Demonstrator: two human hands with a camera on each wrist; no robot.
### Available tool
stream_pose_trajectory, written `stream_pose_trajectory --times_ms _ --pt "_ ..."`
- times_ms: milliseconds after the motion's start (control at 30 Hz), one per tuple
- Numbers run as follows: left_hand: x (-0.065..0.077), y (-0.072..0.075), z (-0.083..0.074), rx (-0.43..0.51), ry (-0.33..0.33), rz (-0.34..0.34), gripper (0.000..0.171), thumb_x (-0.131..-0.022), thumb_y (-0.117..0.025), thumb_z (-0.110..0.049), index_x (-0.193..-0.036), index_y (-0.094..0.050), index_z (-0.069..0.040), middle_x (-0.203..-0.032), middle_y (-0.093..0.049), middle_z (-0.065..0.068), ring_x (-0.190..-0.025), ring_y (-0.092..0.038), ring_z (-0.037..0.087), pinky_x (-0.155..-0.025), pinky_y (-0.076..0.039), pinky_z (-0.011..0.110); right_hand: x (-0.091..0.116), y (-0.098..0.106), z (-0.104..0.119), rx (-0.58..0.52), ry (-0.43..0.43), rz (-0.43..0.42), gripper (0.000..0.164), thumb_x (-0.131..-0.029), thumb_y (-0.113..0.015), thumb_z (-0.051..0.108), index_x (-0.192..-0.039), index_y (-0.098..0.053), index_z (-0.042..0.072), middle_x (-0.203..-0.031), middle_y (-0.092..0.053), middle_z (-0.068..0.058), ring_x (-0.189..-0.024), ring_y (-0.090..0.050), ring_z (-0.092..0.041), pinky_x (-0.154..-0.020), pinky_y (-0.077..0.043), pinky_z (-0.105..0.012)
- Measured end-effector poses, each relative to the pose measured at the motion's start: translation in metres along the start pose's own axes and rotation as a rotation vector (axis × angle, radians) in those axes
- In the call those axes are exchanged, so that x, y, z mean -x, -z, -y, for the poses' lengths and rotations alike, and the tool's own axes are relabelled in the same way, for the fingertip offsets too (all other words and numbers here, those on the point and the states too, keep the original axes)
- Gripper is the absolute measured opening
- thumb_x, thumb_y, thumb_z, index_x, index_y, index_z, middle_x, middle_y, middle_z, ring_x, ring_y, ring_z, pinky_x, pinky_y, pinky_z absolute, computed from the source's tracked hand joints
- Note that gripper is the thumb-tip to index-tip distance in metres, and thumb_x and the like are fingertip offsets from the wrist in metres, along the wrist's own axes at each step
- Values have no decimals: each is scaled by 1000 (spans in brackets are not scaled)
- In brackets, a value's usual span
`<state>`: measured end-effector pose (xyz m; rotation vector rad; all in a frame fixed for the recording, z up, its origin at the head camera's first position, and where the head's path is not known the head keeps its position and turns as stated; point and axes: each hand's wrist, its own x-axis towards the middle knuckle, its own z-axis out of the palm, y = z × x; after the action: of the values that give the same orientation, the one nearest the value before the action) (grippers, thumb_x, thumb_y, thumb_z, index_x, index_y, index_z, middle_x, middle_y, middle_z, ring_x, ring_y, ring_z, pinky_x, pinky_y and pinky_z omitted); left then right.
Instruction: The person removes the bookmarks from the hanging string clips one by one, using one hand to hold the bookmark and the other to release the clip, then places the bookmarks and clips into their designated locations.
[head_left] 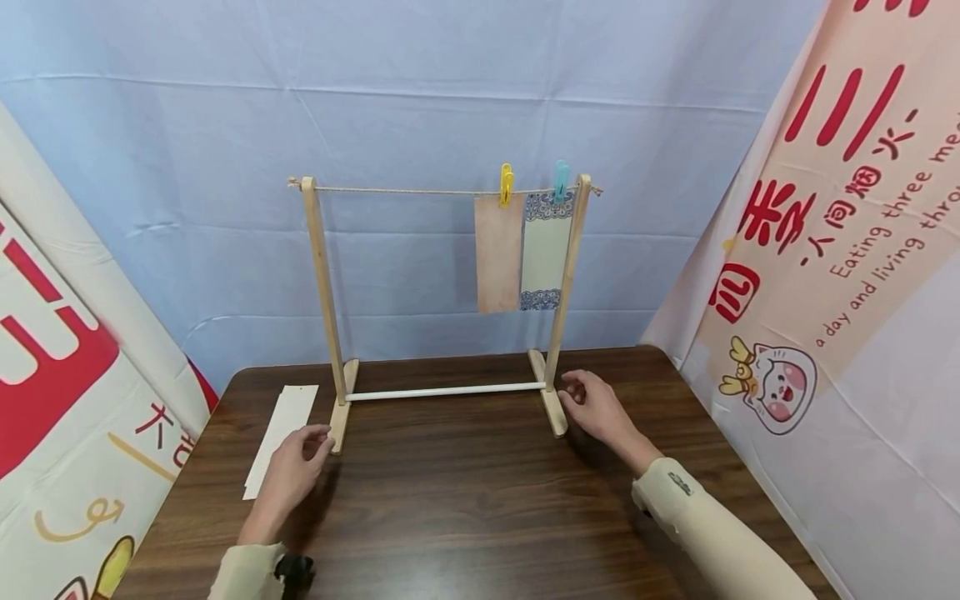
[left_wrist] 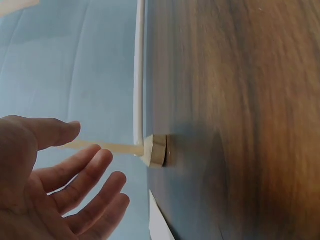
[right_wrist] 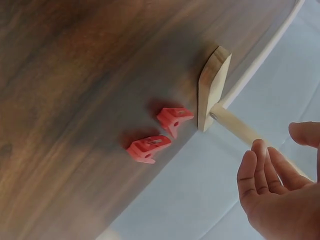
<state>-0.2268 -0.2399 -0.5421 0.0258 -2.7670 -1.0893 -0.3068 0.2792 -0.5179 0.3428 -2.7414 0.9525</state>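
Observation:
A small wooden rack (head_left: 322,292) stands on the table, a rope (head_left: 405,192) strung between its posts. From the rope's right end hang a pinkish paper strip (head_left: 498,258) under a yellow clothespin (head_left: 506,183) and a blue-patterned strip (head_left: 545,254) under a light blue clothespin (head_left: 561,182). My left hand (head_left: 294,468) hovers by the rack's left foot, fingers loosely bent, holding nothing. Beside it lie pale paper strips (head_left: 281,437). My right hand (head_left: 598,408) is near the right foot, likewise holding nothing. Two red clips (right_wrist: 174,119) lie below it, hidden in the head view.
A white rod (head_left: 450,391) joins the rack's feet low down. The dark wooden table (head_left: 450,517) ends just behind the rack. A blue cloth (head_left: 420,100) hangs behind, and printed banners (head_left: 840,250) flank both sides.

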Motion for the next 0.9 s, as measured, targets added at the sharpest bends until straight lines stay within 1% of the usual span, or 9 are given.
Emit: stream_pose_trajectory --times_ms 200,367,467,600,767,900 --pt "-3 -5 -6 17 -34 -13 33 -108 -67 -19 -135 -68 1 -118 -71 19 -113 -69 39 -98 -53 58 -3 0 4 -9 0 5 30 -104 -72 13 -130 -69 -1 -102 -68 -9 -86 -64 -18 -77 -56 -38" --pt "-8 -7 -10 35 -30 19 35 -110 -65 -22 -138 -66 0 -122 -70 19 -115 -69 37 -99 -55 57 -4 1 10 -24 8 18 32 -105 -72 14 -132 -68 -2 -103 -68 -8 -86 -63 -17 -77 -56 -39" --pt "-11 -8 -14 50 -40 31 37 -110 -64 -22 -139 -65 1 -125 -68 20 -116 -68 37 -100 -55 56 -5 3 14 -25 18 16 33 -105 -72 14 -132 -68 -3 -103 -68 -8 -86 -63 -18 -77 -56 -40" --pt "-13 -11 -20 70 -64 30 36 -110 -65 -21 -138 -66 1 -126 -67 21 -118 -67 39 -101 -55 57 -7 4 19 -14 50 1 33 -104 -73 12 -132 -68 -5 -101 -68 -9 -85 -64 -18 -76 -56 -39" --pt "-15 -18 -26 80 -95 18 34 -109 -66 -19 -137 -67 1 -125 -68 19 -119 -67 39 -103 -54 57 -11 5 24 -2 91 -28 32 -101 -75 9 -130 -70 -3 -100 -68 -8 -85 -64 -19 -75 -56 -36" --pt "-18 -21 -31 80 -112 6 33 -109 -67 -18 -137 -67 0 -123 -69 19 -118 -67 38 -102 -54 57 -16 6 28 -5 118 -47 31 -100 -76 7 -129 -70 -4 -99 -69 -9 -85 -65 -20 -76 -57 -37"
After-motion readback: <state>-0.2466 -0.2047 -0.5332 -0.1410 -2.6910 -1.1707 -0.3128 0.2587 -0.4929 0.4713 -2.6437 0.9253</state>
